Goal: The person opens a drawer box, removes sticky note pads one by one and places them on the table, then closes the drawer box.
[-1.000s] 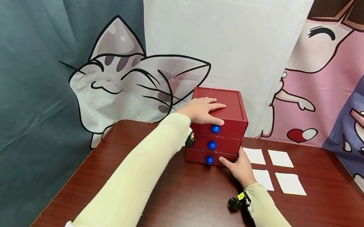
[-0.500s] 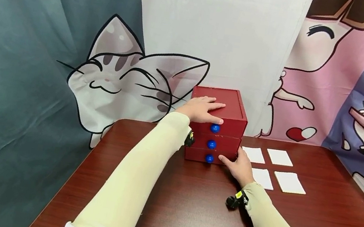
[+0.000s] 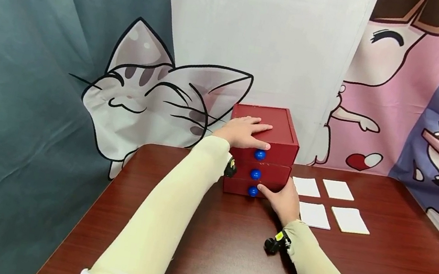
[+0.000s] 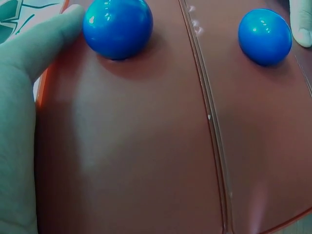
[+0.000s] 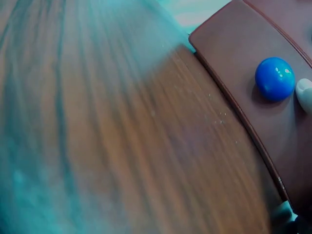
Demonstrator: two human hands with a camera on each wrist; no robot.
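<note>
A dark red box with drawers (image 3: 279,153) stands on the table, three drawers stacked, each with a round blue knob. My left hand (image 3: 242,132) rests on its top with fingers spread, the thumb hanging over the front edge beside the top knob (image 4: 118,27). At the lower right corner is my right hand (image 3: 284,203), its extended thumb right beside the bottom knob (image 5: 274,79); its other fingers lie along the box's right side, partly hidden. The middle knob (image 3: 255,174) stands untouched between the hands. All the drawer fronts look pushed in.
Several white square paper pads lie right of the box, among them a near one (image 3: 350,220) and a far one (image 3: 338,190). A printed cloth backdrop (image 3: 271,34) hangs behind the brown wooden table (image 3: 226,254).
My right hand has slid left, bringing its thumb from the drawer's right part up to the bottom knob. The left hand stays on the box top.
</note>
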